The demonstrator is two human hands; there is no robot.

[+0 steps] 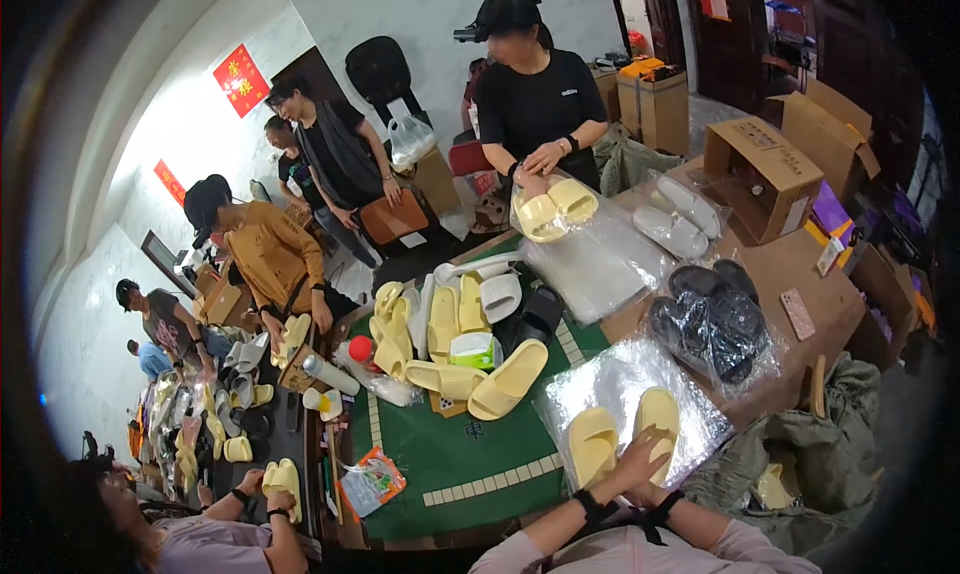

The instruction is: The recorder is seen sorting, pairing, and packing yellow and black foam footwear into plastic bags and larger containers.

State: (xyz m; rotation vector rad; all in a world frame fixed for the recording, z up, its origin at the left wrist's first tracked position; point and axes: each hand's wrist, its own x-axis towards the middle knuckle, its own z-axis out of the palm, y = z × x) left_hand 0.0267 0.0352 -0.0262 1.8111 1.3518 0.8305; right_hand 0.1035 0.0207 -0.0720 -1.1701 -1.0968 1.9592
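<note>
Two pale yellow slippers, the left one (592, 452) and the right one (660, 414), lie side by side on a stack of clear plastic bags (690, 384) at the table's near edge. My left hand (632, 468) reaches across toward the right slipper, its fingers stretched out over the slipper's lower part. Close against it, partly under it, is my right hand (648, 494); its fingers are mostly hidden. Both wrists wear black bands.
A pile of yellow, white and black slippers (445, 319) covers the green mat (450, 464), which has a row of tiles (490, 482). Bagged black slippers (705, 314), a phone (797, 314) and an open carton (760, 174) are rightward. A co-worker opposite holds bagged slippers (555, 209).
</note>
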